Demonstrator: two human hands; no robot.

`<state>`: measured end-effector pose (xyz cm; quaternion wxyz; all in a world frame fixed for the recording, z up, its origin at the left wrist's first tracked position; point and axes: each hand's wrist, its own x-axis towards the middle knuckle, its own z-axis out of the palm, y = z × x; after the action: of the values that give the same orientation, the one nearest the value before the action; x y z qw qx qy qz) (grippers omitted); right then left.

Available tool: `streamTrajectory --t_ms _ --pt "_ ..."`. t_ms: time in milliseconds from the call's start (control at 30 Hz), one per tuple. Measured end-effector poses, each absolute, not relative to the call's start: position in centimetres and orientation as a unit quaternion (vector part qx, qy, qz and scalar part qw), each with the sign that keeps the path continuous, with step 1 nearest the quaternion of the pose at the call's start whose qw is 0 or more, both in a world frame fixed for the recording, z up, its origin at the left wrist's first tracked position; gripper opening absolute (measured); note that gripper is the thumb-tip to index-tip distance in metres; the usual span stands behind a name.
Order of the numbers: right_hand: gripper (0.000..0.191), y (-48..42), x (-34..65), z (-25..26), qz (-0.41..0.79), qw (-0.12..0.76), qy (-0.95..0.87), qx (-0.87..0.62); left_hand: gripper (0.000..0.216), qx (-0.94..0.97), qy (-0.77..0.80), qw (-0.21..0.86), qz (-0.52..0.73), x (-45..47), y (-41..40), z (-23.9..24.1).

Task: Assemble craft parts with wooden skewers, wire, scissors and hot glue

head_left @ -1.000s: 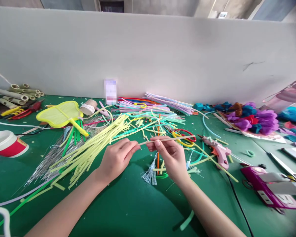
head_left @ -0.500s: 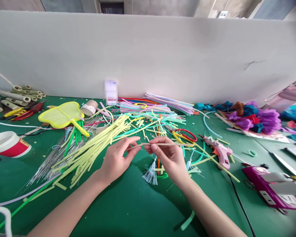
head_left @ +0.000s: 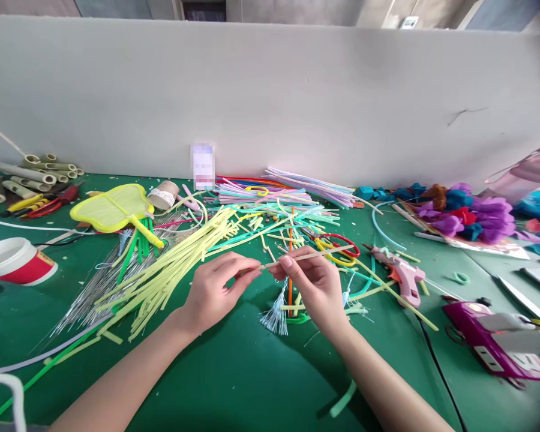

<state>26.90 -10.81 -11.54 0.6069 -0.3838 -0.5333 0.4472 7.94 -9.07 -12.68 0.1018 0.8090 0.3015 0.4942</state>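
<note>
Between my two hands runs a thin pale wooden stick [head_left: 326,252], its right end tilted up. My left hand [head_left: 222,288] pinches at the left end, thumb and forefinger together; what lies inside that pinch is mostly hidden. My right hand [head_left: 317,285] holds the stick between thumb and fingers. Below the right fingers a light-blue tassel [head_left: 276,315] rests by an orange stem [head_left: 290,294]. Behind the hands lie red and yellow-handled scissors [head_left: 337,249] and a bundle of yellow-green pipe cleaners [head_left: 175,270].
Left stand a paper cup [head_left: 20,262], a yellow leaf-shaped piece [head_left: 112,210] and metal wires [head_left: 90,294]. Pastel pipe cleaners [head_left: 265,195] lie at the back. Right are a pink glue gun [head_left: 402,276], a purple power strip [head_left: 470,336] and purple paper flowers [head_left: 490,219].
The stick's right end has tilted upward, with my right hand turning slightly. The fingertips of my left hand have closed together near the stick's left end.
</note>
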Motion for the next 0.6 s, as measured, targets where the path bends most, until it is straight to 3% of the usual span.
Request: streamTrajectory --t_ms 333,600 --pt "0.014 -10.74 27.05 -11.21 0.461 0.607 -0.536 -0.363 0.009 0.749 0.362 0.277 0.481 8.1 -9.33 -12.41" --pt "0.017 -10.8 27.13 -11.43 0.42 0.59 -0.553 -0.413 0.013 0.735 0.379 0.318 0.463 8.34 -9.45 -12.55"
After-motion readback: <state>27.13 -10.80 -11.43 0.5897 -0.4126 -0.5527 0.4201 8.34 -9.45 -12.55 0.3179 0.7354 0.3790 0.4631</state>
